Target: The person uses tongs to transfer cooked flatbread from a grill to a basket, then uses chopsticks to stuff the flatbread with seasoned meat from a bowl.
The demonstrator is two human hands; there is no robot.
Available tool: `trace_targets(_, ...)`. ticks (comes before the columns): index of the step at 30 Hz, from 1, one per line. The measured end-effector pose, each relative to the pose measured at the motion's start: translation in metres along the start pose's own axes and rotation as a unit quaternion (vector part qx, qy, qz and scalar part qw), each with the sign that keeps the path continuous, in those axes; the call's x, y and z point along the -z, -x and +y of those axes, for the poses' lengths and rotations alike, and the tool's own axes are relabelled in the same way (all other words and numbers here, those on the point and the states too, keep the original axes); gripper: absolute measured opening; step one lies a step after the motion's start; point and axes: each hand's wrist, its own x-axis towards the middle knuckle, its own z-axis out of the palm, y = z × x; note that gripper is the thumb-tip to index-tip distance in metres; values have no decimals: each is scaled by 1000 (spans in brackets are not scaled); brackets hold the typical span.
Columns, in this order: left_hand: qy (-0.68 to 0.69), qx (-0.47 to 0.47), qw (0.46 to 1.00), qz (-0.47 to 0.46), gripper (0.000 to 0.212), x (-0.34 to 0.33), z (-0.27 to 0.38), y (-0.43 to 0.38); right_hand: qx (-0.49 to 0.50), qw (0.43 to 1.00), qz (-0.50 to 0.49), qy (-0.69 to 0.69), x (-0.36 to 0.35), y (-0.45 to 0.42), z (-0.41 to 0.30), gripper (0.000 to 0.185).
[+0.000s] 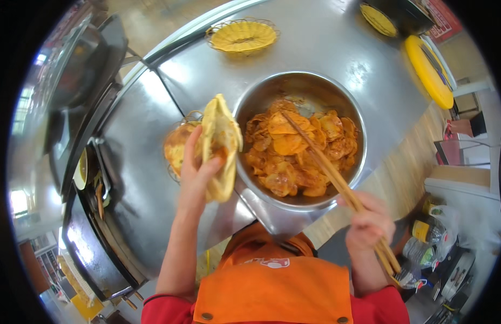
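Observation:
My left hand (198,170) holds a split flatbread (221,141) on edge, its opening turned up, with some reddish filling inside near my thumb. Just left of it, browned flatbread (178,141) lies in a wire-edged basket (172,173), partly hidden by my hand. My right hand (370,222) grips long wooden chopsticks (335,178). Their tips reach into a large steel bowl (362,158) and touch a heap of orange-red sauced slices (291,141); whether a slice is pinched between them I cannot tell. The bowl stands right beside the held bread.
An oval yellow woven basket (243,36) stands at the back of the steel table (315,48). At the right rear edge are a yellow round object (428,73) and a dark container (408,18). A black-edged griddle (98,247) is at left; plastic bottles (416,251) stand low at right.

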Motion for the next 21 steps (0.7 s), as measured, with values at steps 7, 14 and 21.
trace_targets(7,-33,-15,999,11,80,-9,18,3,78,988,-108,-83,-2,-35,-31,38)
trace_targets(14,-63,-78,995,-11,86,-8,22,8,81,960,-266,-24,-23,-63,-28,36)
trace_targets(21,-145,-100,984,3,87,-2,5,4,-52,974,-205,-82,-49,-58,-12,14)
